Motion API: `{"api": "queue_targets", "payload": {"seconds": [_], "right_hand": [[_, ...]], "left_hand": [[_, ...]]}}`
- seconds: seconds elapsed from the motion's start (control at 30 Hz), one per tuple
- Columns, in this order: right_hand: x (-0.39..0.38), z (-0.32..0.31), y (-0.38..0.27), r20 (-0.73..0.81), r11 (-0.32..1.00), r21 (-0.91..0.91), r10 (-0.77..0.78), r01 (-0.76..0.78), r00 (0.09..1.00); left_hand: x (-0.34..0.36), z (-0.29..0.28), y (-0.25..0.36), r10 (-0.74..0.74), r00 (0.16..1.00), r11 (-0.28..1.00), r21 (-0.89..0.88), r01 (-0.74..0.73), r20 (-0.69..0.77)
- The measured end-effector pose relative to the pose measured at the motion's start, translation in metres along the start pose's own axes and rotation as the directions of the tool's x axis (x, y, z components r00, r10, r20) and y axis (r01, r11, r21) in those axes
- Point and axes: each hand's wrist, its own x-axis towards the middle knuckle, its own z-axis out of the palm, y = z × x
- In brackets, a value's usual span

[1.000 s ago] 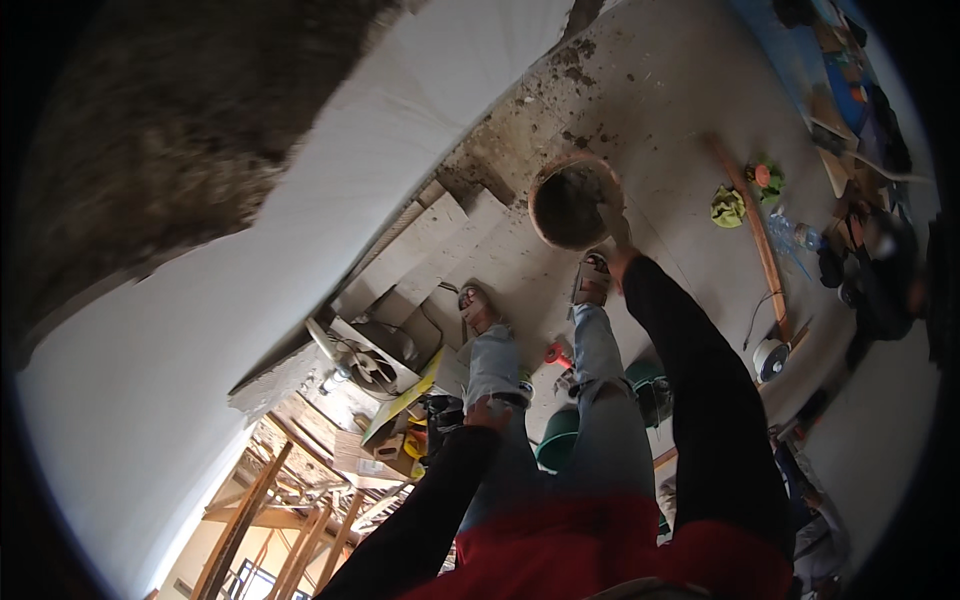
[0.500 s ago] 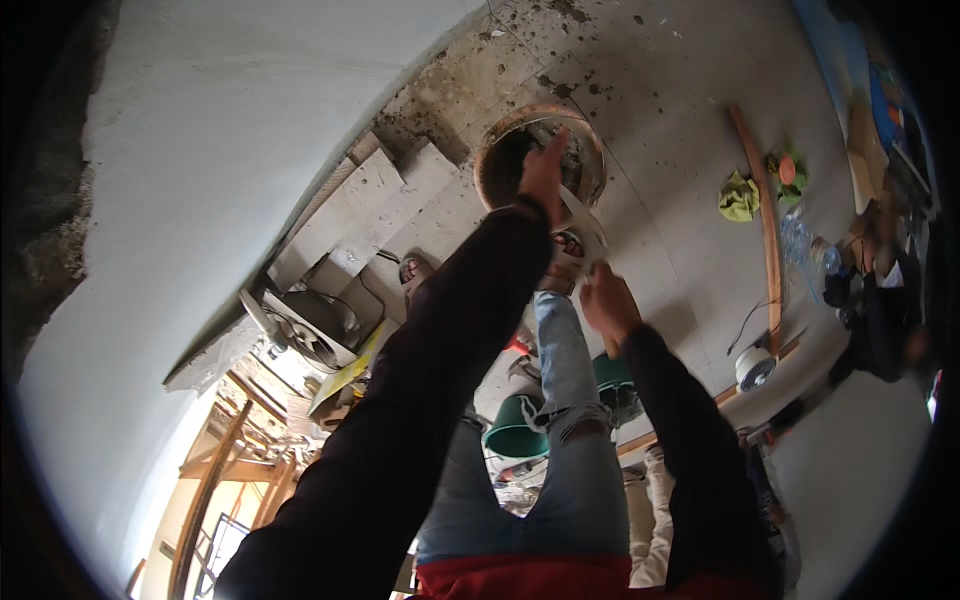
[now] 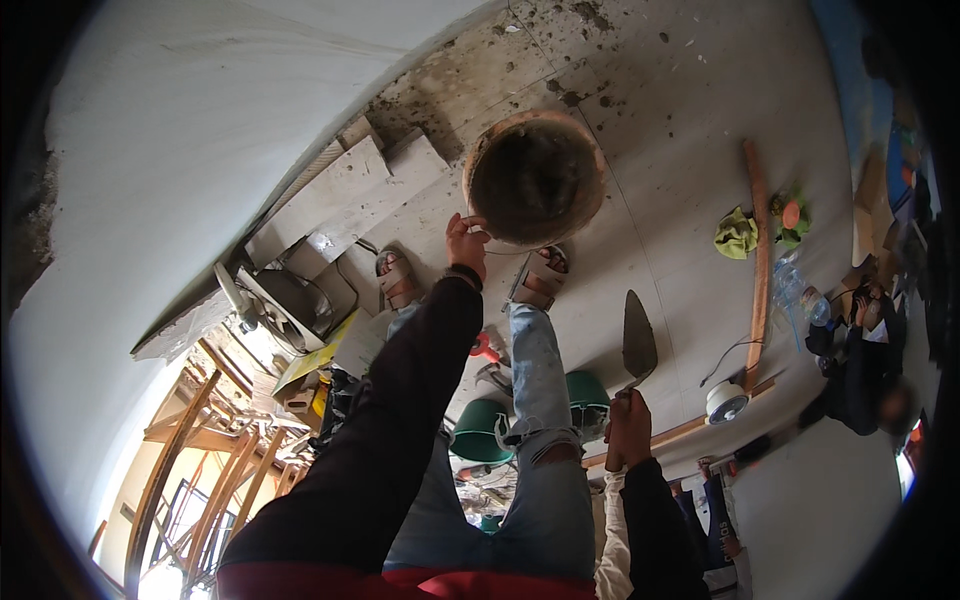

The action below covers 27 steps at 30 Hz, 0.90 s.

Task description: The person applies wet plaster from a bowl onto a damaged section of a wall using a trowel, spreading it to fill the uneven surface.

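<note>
Head view: right grip (image 3: 629, 428) clenched round trowel (image 3: 639, 338).

Long black sleeves (image 3: 350, 440) are worn with a red top (image 3: 470, 584) at six o'clock; pale blue jeans (image 3: 540, 385), torn at one knee, and strapped brown sandals (image 3: 538, 281) are also worn

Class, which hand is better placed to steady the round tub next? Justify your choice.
Probably the left hand: it is right at the tub's rim, though firm contact is unclear. The right hand is farther away and occupied, closed around a trowel.
</note>
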Motion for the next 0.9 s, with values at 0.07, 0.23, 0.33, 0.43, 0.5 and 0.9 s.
{"api": "queue_targets", "payload": {"seconds": [0.07, 0.23, 0.33, 0.43, 0.5, 0.9], "right_hand": [[0.002, -0.004, -0.001, -0.02, 0.996, 0.064, -0.057, 0.058, 0.998], [-0.011, -0.023, -0.046, 0.012, 0.985, 0.083, -0.152, 0.15, 0.988], [-0.015, -0.043, -0.055, -0.03, 0.865, -0.182, -0.479, 0.467, 0.877], [-0.044, -0.075, -0.088, 0.009, 0.613, -0.589, -0.646, 0.526, 0.763], [-0.08, -0.082, -0.129, 0.057, 0.554, -0.728, -0.538, 0.404, 0.841], [-0.327, -0.015, -0.301, 0.804, 0.049, -0.578, -0.137, 0.814, 0.579]], "left_hand": [[0.009, 0.01, 0.002, -0.208, 0.969, 0.941, -0.242, 0.236, 0.137], [-0.014, 0.043, 0.024, -0.038, 0.994, 0.983, -0.173, 0.056, 0.104], [-0.048, 0.056, 0.057, 0.169, 0.986, 0.938, 0.31, -0.156, -0.016], [-0.11, 0.049, 0.102, 0.316, 0.948, 0.845, 0.446, -0.296, 0.029], [-0.163, 0.022, 0.15, 0.055, 0.994, 0.925, 0.37, -0.085, 0.093], [-0.508, -0.149, 0.394, 0.408, 0.908, 0.912, 0.1, -0.399, -0.097]]}}
